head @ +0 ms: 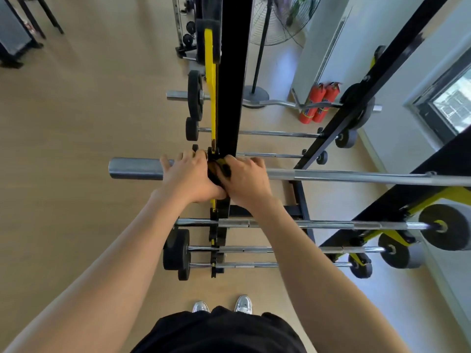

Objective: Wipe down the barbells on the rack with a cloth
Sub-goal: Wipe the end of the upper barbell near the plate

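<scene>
View from above, looking down a person's two bare arms at a barbell rack [356, 95] on a tan floor [89, 123]. A black post [230, 98] runs up the middle of the picture.

A long steel bar [356, 177] lies level across the post. Its thick sleeve sticks out to the left of the post and its thin shaft runs off to the right.

Both hands meet on this bar right at the post. The left hand [187, 177] is just left of the post, with its fingers curled over the top of the sleeve's inner end. The right hand [246, 178] is just right of the post, fingers curled over the shaft. Between the two hands, in front of the post, is a dark bunched cloth [219, 171] with a little yellow on it. The right thumb and forefinger are closed on the cloth and hold it against the bar. Much of the cloth is hidden by the hands.

Below the hands, three shorter bars [331, 224] with round black weights at their ends cross the post. Above the hands, more weighted bars [267, 133] cross it.

Right of the post, two red extinguishers [318, 103] stand by a white wall. A floor fan [277, 19] stands above them.

At the foot of the picture, below the post, are two silver shoes [243, 304].
</scene>
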Tool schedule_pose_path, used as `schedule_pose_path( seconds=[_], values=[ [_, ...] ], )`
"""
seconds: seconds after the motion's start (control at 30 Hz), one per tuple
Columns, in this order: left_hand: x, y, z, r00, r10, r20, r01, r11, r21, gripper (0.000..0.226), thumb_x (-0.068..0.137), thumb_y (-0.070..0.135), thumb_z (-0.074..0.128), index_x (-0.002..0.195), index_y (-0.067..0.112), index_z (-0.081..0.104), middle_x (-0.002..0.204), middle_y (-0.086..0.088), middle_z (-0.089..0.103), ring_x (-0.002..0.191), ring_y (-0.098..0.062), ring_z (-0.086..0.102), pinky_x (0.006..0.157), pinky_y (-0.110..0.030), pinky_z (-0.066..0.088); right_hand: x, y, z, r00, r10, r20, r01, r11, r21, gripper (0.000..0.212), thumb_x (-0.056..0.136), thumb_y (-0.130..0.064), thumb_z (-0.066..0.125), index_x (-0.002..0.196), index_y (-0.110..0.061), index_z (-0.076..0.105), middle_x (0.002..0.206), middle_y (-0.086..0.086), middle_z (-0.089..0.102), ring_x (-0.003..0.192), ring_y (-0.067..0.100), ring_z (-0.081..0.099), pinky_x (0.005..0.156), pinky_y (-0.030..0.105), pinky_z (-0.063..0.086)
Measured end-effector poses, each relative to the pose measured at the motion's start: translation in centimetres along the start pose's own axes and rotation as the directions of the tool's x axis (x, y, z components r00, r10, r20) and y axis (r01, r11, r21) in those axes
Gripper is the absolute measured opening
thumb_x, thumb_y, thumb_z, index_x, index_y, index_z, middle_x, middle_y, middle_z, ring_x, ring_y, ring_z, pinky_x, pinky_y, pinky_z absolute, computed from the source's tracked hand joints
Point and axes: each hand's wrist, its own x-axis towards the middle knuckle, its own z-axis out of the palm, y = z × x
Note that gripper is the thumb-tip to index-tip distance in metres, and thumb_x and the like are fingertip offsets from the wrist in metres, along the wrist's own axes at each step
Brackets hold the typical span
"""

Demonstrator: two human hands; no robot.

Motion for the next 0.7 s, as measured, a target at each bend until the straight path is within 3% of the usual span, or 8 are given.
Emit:
schedule_pose_path(
  seconds=[0.07, 0.13, 0.2, 0.27, 0.33, 0.43, 0.57, 0.7],
  values=[
    [-0.3, 0.0, 0.4, 1.0, -0.008, -0.029, 0.009, 1.0, 0.006, 0.105, 0.07, 0.073, 0.074, 0.15, 0.016, 0.036, 0.148, -0.009, 0.047, 0.141, -0.034, 0.042, 0.12, -0.073, 0.013, -0.7, 3.4, -1.5, 0.999, 0.031, 0.019, -0.029, 0.994, -0.103, 0.037, 0.106, -0.057, 0.039, 0.102, -0.031, 0.065, 0.093, -0.008, 0.07, 0.108, 0.021, 0.065, 0.116, 0.053, 0.028],
    [-1.0, 0.5, 1.2, 0.994, -0.017, -0.112, 0.017, 1.0, -0.002, 0.101, 0.072, 0.066, 0.077, 0.146, 0.012, 0.035, 0.143, -0.01, 0.046, 0.138, -0.034, 0.043, 0.12, -0.074, 0.014, -1.9, 8.3, -3.8, 0.977, 0.211, 0.01, -0.207, 0.965, -0.162, 0.04, 0.105, -0.056, 0.038, 0.08, -0.031, 0.059, 0.086, -0.004, 0.061, 0.114, 0.027, 0.059, 0.118, 0.057, 0.023],
    [-1.8, 1.4, 2.3, 0.967, -0.024, -0.253, 0.019, 1.0, -0.024, 0.094, 0.07, 0.058, 0.083, 0.137, 0.01, 0.038, 0.136, -0.012, 0.045, 0.131, -0.034, 0.045, 0.119, -0.071, 0.021, -3.2, 12.5, -5.9, 0.903, 0.428, -0.028, -0.427, 0.89, -0.16, 0.046, 0.103, -0.054, 0.037, 0.066, -0.029, 0.05, 0.086, 0.001, 0.059, 0.119, 0.032, 0.054, 0.12, 0.061, 0.016],
    [-2.8, 2.3, 3.6, 0.907, -0.027, -0.421, 0.013, 0.999, -0.034, 0.085, 0.07, 0.048, 0.085, 0.133, 0.01, 0.042, 0.136, -0.015, 0.042, 0.127, -0.035, 0.044, 0.116, -0.061, 0.031, -3.3, 13.3, -5.9, 0.853, 0.52, -0.043, -0.519, 0.838, -0.167, 0.048, 0.103, -0.054, 0.034, 0.069, -0.027, 0.055, 0.095, 0.006, 0.065, 0.126, 0.034, 0.05, 0.123, 0.065, 0.008],
    [-3.5, 3.1, 4.7, 0.794, -0.028, -0.607, -0.021, 0.997, -0.073, 0.07, 0.075, 0.037, 0.08, 0.13, 0.01, 0.047, 0.136, -0.016, 0.044, 0.124, -0.034, 0.045, 0.107, -0.048, 0.037, -2.5, 10.6, -4.2, 0.873, 0.487, -0.03, -0.486, 0.864, -0.127, 0.049, 0.104, -0.057, 0.032, 0.08, -0.025, 0.062, 0.096, 0.003, 0.066, 0.124, 0.031, 0.053, 0.123, 0.065, 0.009],
    [-3.6, 4.5, 5.6, 0.634, 0.067, -0.77, -0.218, 0.971, -0.095, 0.039, 0.083, 0.014, 0.068, 0.119, 0.011, 0.052, 0.121, -0.014, 0.049, 0.11, -0.029, 0.047, 0.094, -0.039, 0.037, -2.6, 6.8, -1.8, 0.952, 0.292, -0.095, -0.289, 0.956, 0.047, 0.035, 0.106, -0.054, 0.038, 0.087, -0.029, 0.053, 0.089, -0.012, 0.056, 0.108, 0.026, 0.064, 0.119, 0.061, 0.024],
    [-2.9, 6.9, 5.4, 0.674, 0.311, -0.67, -0.462, 0.885, -0.054, 0.03, 0.087, -0.003, 0.058, 0.112, 0.013, 0.054, 0.11, -0.008, 0.051, 0.097, -0.023, 0.049, 0.089, -0.036, 0.042, -2.8, 9.9, -2.8, 0.998, 0.056, 0.04, -0.053, 0.996, -0.073, 0.034, 0.106, -0.057, 0.036, 0.112, -0.032, 0.057, 0.103, -0.011, 0.068, 0.112, 0.022, 0.064, 0.12, 0.063, 0.016],
    [-2.2, 8.8, 5.0, 0.745, 0.383, -0.546, -0.508, 0.856, -0.093, 0.042, 0.082, -0.009, 0.066, 0.117, 0.012, 0.056, 0.118, -0.005, 0.051, 0.104, -0.02, 0.053, 0.097, -0.037, 0.047, -3.2, 14.9, -4.3, 0.997, 0.078, -0.012, -0.079, 0.991, -0.106, 0.05, 0.101, -0.07, 0.028, 0.096, -0.031, 0.059, 0.081, -0.007, 0.06, 0.098, 0.025, 0.062, 0.116, 0.059, 0.027]
  ],
)
